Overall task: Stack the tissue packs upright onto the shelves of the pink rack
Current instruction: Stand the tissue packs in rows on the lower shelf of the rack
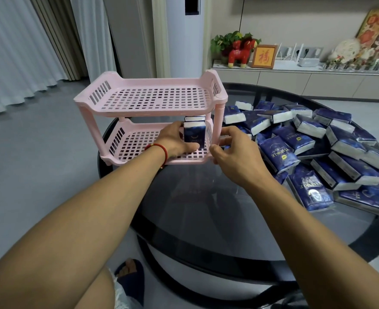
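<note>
1. Fingers point(192, 148) of left hand point(177, 140) curled round the front upright tissue pack point(194, 134), thumb at its lower front, gripping it on the lower shelf point(139, 146) of the pink rack point(149, 101).
2. Right hand point(236, 152) at the rack's front-right corner, fingers loosely curled beside the right post point(221, 121); cannot tell whether they grip the post or just touch it.
3. Front pack stands upright at right end of lower shelf; second upright pack point(194, 118) directly behind it, touching.
4. Top shelf point(155, 98) holds nothing visible.
5. Rack sits on round dark glass table point(206, 197), toward its far-left edge.
6. Loose pile of blue tissue packs point(313, 143) lying flat and overlapping on table, right of rack.
7. Red cord bracelet point(159, 149) on left wrist.
8. Background: sideboard point(295, 79) with red toy horse point(242, 53), framed character sign point(264, 56), potted plant point(226, 41); curtains point(17, 52) on left.
9. A foot in a dark slipper point(131, 275) on the floor at bottom.
</note>
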Available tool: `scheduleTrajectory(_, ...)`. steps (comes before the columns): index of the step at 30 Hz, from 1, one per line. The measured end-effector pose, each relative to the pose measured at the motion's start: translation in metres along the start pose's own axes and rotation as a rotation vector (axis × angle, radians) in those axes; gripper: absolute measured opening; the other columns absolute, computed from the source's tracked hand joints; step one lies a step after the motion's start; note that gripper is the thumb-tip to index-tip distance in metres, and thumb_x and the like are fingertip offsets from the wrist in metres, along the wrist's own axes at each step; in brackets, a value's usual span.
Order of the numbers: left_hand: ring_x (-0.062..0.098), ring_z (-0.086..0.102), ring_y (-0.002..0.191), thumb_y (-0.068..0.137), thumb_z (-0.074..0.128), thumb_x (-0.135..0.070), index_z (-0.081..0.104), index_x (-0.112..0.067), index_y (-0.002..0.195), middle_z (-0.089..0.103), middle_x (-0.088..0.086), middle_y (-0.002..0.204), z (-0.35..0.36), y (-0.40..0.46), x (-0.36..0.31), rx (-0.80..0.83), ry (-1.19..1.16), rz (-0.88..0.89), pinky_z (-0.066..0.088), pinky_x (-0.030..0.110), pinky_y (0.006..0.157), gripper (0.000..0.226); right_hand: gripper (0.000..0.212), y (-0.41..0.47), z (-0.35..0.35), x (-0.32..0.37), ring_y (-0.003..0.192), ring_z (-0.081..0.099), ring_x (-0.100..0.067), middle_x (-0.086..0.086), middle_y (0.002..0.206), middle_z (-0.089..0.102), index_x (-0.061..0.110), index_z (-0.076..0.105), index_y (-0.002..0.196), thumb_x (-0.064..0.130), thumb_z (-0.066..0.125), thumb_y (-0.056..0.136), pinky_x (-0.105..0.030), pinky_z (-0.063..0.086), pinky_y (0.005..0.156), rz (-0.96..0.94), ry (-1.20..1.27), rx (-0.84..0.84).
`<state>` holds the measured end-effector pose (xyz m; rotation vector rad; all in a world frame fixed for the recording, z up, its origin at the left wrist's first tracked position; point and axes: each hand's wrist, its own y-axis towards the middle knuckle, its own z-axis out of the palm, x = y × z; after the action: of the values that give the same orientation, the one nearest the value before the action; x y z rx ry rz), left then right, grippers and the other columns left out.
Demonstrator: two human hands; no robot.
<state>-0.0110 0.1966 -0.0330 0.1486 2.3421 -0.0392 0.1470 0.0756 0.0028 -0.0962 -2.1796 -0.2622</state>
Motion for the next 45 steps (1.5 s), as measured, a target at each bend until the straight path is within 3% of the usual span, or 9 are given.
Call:
scheduleTrajectory(14,0.019,0.068,0.102,0.065,0.091,-0.037,0.060,-0.027,0.131,0.071,-0.003,0.118,-0.001,-0.001,0.003,-0.012,-0.039,0.010,0.056,0.038,0.097,0.074,0.046,-0.032,-0.015,0.000,0.103,0.068,-0.020,0.000,0.127,0.066,0.021,0.056,0.137,0.020,0.062,0.091,-0.043,0.055,0.093,-0.056,-0.089,-0.045)
scheduleTrajectory(23,0.023,0.065,0.111,0.069,0.091,-0.044,0.054,-0.027,0.141,0.068,0.000,0.128,-0.006,-0.009,0.000,0.001,0.011,0.003,0.053,0.042,0.103,0.083,0.018,-0.063,-0.037,-0.027,0.091,0.063,-0.027,-0.001,0.109,0.060,0.022,0.067,0.106,0.019,0.058,0.091,-0.046,0.054,0.084,-0.075,-0.348,-0.123)
scheduleTrajectory(26,0.027,0.062,0.118,0.078,0.087,-0.043,0.048,-0.018,0.145,0.063,0.005,0.136,-0.010,-0.024,-0.005,-0.036,0.067,0.069,0.049,0.033,0.099,0.082,0.014,-0.069,-0.058,-0.038,0.086,0.059,-0.025,-0.002,0.104,0.061,0.021,0.066,0.101,0.018,0.060,0.089,-0.042,0.053,0.077,-0.046,-0.449,-0.210)
scheduleTrajectory(29,0.028,0.062,0.119,0.084,0.082,-0.038,0.051,-0.011,0.142,0.062,0.009,0.135,-0.016,-0.044,-0.011,-0.063,0.108,0.102,0.043,0.026,0.090,0.071,0.028,-0.078,-0.079,-0.050,0.103,0.056,-0.029,-0.008,0.118,0.058,0.017,0.061,0.117,0.029,0.063,0.092,-0.043,0.051,0.080,0.059,-0.655,-0.253)
scheduleTrajectory(32,0.029,0.062,0.115,0.087,0.076,-0.036,0.057,-0.013,0.130,0.063,0.012,0.127,-0.022,-0.067,-0.010,-0.066,0.203,0.106,0.048,0.034,0.099,0.053,0.054,-0.091,-0.093,-0.061,0.117,0.049,-0.038,-0.016,0.127,0.052,0.014,0.049,0.129,0.045,0.065,0.089,-0.048,0.047,0.088,0.188,-0.864,-0.216)
scheduleTrajectory(35,0.032,0.056,0.114,0.087,0.072,-0.031,0.056,-0.015,0.126,0.054,0.012,0.125,-0.028,-0.096,-0.007,-0.018,0.331,0.076,0.049,0.043,0.103,0.045,0.058,-0.101,-0.095,-0.071,0.116,0.049,-0.040,-0.017,0.126,0.050,0.013,0.042,0.130,0.038,0.070,0.086,-0.049,0.047,0.086,0.255,-0.860,-0.129)
scheduleTrajectory(40,0.028,0.046,0.119,0.087,0.069,-0.016,0.068,-0.010,0.123,0.056,0.010,0.118,-0.029,-0.140,-0.032,-0.268,0.437,0.437,0.039,0.034,0.106,0.036,0.059,-0.104,-0.113,-0.068,0.109,0.049,-0.031,-0.006,0.120,0.055,0.018,0.050,0.128,0.026,0.078,0.077,-0.039,0.044,0.084,0.110,-0.648,-0.091)
scheduleTrajectory(42,0.017,0.056,0.114,0.089,0.070,-0.030,0.069,-0.019,0.120,0.062,0.001,0.116,-0.021,-0.155,-0.049,-0.106,0.153,0.412,0.043,0.028,0.102,0.033,0.063,-0.105,-0.117,-0.060,0.110,0.050,-0.023,0.004,0.118,0.056,0.023,0.051,0.129,0.019,0.080,0.074,-0.035,0.046,0.088,-0.092,-0.517,0.006)
scheduleTrajectory(45,0.011,0.068,0.110,0.072,0.074,-0.060,0.065,-0.028,0.127,0.069,-0.003,0.119,0.006,-0.169,-0.060,0.359,-0.290,0.146,0.058,0.040,0.097,0.064,0.067,-0.108,-0.104,-0.046,0.108,0.052,-0.008,0.023,0.117,0.052,0.030,0.052,0.131,0.014,0.082,0.073,-0.029,0.050,0.092,-0.320,-0.364,0.186)
